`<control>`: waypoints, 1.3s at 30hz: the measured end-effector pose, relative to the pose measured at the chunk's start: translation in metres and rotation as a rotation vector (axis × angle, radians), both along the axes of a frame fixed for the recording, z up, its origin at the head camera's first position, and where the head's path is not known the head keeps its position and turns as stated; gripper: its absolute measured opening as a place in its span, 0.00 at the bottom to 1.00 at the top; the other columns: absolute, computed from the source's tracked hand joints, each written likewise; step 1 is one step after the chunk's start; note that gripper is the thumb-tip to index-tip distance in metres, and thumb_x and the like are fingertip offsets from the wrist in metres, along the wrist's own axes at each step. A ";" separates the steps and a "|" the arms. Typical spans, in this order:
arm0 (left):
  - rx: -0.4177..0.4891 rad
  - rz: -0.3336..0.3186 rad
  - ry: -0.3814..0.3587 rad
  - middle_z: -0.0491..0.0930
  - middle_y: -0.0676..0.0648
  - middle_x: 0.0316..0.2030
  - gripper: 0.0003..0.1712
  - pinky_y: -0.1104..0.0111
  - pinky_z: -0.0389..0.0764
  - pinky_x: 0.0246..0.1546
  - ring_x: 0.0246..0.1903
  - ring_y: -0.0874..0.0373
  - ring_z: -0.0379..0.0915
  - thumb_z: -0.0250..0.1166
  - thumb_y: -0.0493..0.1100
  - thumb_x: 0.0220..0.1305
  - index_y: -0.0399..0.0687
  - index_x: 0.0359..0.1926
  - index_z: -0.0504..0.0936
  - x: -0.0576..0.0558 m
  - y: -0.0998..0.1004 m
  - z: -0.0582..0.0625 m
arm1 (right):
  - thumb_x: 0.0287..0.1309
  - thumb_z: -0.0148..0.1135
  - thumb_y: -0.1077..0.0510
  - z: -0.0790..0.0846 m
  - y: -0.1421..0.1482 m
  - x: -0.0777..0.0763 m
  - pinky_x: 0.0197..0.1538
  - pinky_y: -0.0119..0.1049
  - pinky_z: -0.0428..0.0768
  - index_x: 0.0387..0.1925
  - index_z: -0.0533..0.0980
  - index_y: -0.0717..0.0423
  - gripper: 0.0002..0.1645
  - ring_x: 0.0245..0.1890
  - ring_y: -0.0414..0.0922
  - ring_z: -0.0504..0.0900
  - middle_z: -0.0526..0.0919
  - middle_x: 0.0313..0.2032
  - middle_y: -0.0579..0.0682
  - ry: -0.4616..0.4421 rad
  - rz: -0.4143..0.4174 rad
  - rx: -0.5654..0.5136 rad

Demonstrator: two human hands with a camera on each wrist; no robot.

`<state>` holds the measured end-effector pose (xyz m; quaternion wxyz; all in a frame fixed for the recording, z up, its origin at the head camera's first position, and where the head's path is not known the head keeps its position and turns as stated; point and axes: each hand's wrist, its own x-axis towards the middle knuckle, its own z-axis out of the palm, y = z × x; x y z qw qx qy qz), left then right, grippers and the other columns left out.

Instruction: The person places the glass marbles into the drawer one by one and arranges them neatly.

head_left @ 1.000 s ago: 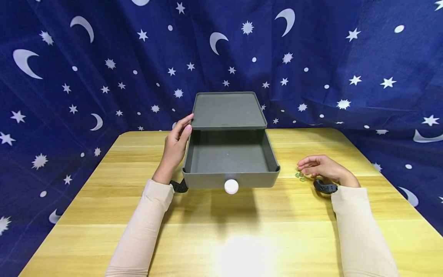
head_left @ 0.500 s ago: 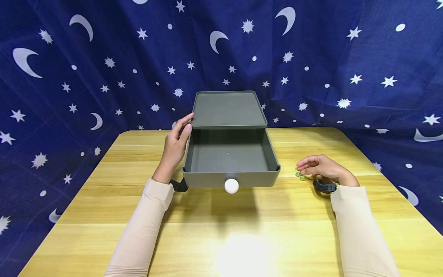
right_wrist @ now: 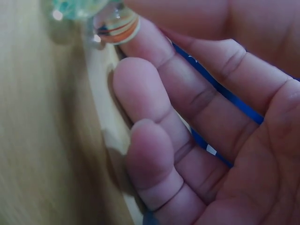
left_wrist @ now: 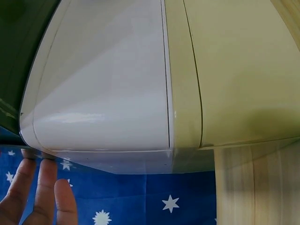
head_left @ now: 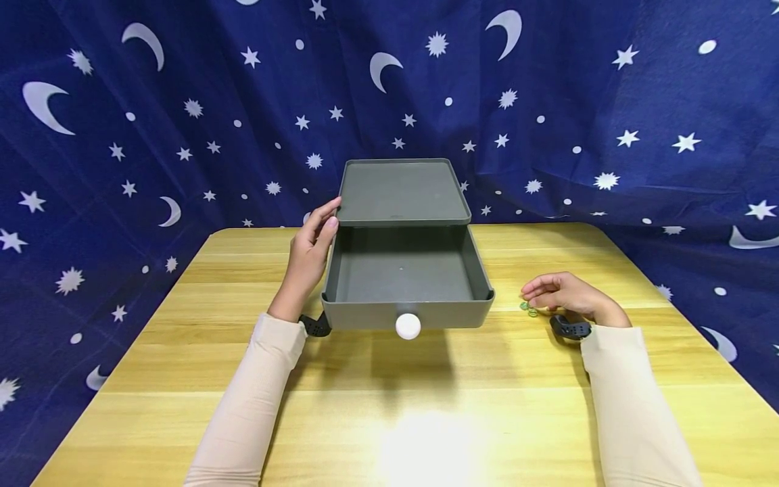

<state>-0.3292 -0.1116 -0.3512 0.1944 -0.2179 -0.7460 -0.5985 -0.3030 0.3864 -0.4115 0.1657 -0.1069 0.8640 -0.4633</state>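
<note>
In the head view, my left hand point(head_left: 308, 253) rests against the left side of a small drawer unit point(head_left: 403, 193), thumb and fingers near its top corner. Its grey drawer point(head_left: 404, 314) is pulled out, showing a bare inside and a round white knob point(head_left: 408, 326). The left wrist view shows the unit's white side panel point(left_wrist: 103, 89) with my fingertips at its edge. To the right, my right hand point(head_left: 566, 295) is low over the table, pinching a clear glass marble point(right_wrist: 117, 26) with orange and dark swirls between thumb and finger. Small green marbles point(head_left: 533, 312) lie just beside the fingertips.
Both hands work over a light wooden table point(head_left: 182, 365). Behind and at the sides hangs a dark blue curtain point(head_left: 274, 81) with white moons and stars. A yellow panel point(left_wrist: 243, 70) adjoins the white one on the unit's side.
One small marble that lay among the green ones by my right fingertips no longer shows on the table. My right hand has shifted very slightly left; my left hand keeps its place.
</note>
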 end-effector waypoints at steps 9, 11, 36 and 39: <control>0.017 -0.004 0.015 0.75 0.39 0.72 0.25 0.70 0.70 0.66 0.71 0.51 0.70 0.53 0.40 0.84 0.38 0.75 0.75 -0.001 0.001 -0.001 | 0.69 0.65 0.69 -0.002 0.001 -0.001 0.41 0.32 0.82 0.58 0.75 0.83 0.22 0.40 0.34 0.86 0.90 0.49 0.58 0.007 0.007 -0.013; 0.023 -0.007 0.024 0.76 0.38 0.72 0.25 0.70 0.70 0.66 0.70 0.51 0.70 0.53 0.39 0.84 0.37 0.75 0.75 -0.001 0.001 -0.001 | 0.69 0.65 0.70 -0.003 0.000 -0.001 0.41 0.32 0.82 0.58 0.74 0.84 0.22 0.40 0.34 0.86 0.90 0.48 0.58 0.009 0.007 -0.015; 0.030 -0.011 0.025 0.76 0.39 0.71 0.25 0.70 0.71 0.65 0.69 0.52 0.71 0.54 0.39 0.84 0.39 0.75 0.75 -0.002 0.001 -0.001 | 0.70 0.66 0.67 -0.002 0.000 -0.001 0.40 0.32 0.82 0.56 0.76 0.82 0.21 0.39 0.35 0.85 0.90 0.45 0.51 0.000 0.016 0.000; 0.032 -0.010 0.025 0.76 0.39 0.72 0.25 0.70 0.71 0.66 0.70 0.52 0.71 0.54 0.39 0.84 0.38 0.75 0.75 -0.002 0.001 -0.001 | 0.70 0.66 0.67 -0.001 0.000 -0.001 0.40 0.32 0.81 0.56 0.77 0.82 0.21 0.38 0.35 0.85 0.90 0.45 0.52 -0.005 0.012 0.004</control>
